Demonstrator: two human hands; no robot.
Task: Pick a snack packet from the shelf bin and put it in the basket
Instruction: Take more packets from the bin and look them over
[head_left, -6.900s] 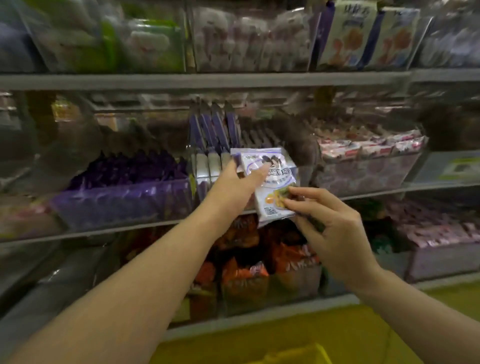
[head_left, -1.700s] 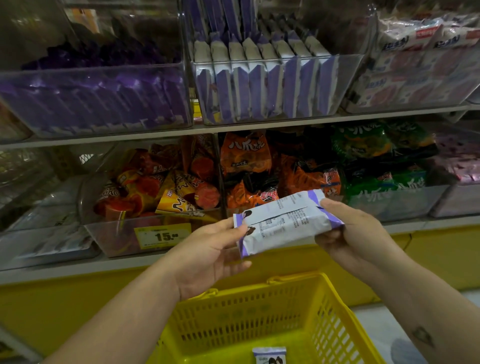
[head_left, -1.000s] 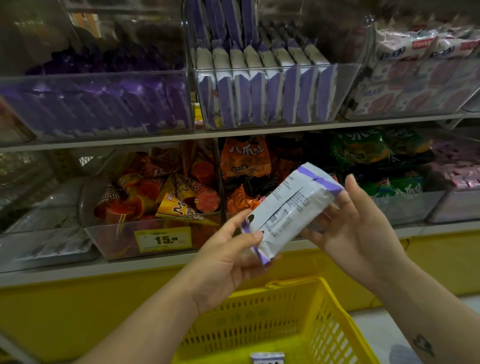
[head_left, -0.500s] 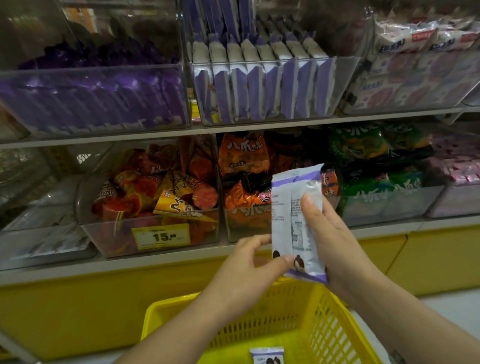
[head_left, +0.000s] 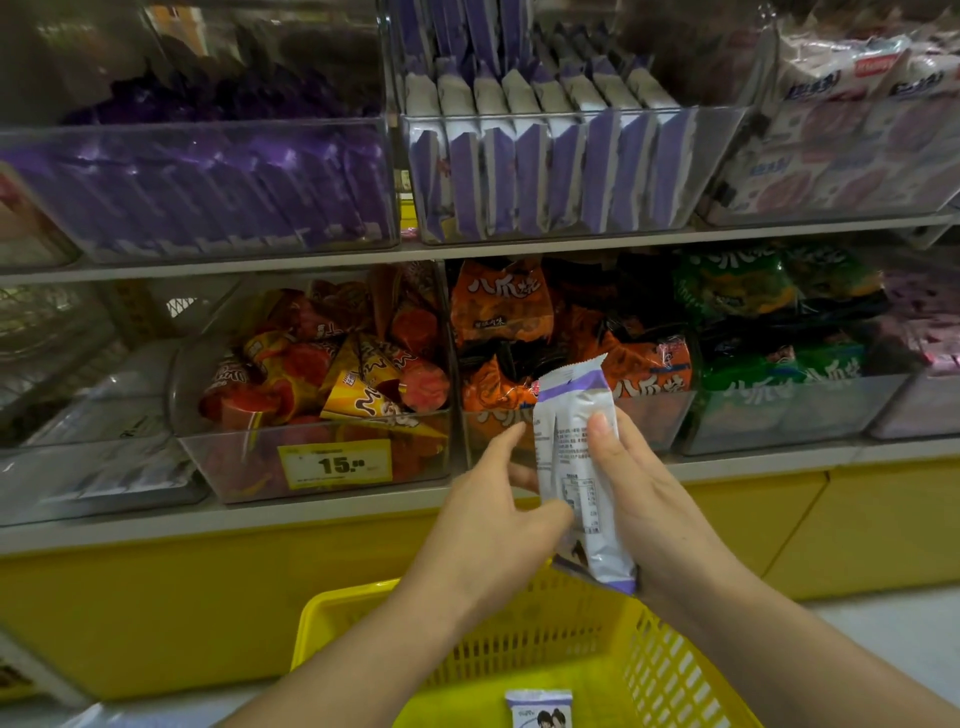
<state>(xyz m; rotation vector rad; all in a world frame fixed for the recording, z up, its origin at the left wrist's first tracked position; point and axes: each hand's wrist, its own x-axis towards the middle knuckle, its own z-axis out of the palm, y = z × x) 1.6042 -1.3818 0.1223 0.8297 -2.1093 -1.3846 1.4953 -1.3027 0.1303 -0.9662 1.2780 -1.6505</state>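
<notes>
Two hands hold one packet (head_left: 576, 467) upright in the air just above the basket (head_left: 675, 670): the right hand (head_left: 639, 499) has its grip clamped along the right edge, and the left hand (head_left: 493, 525) pinches the lower left side, thumb in front. The pick from the bin (head_left: 571, 171) looks done, and a second packet (head_left: 539, 709) lies on the basket floor. What is left, I judge, is lowering this one past the rim and letting go.
</notes>
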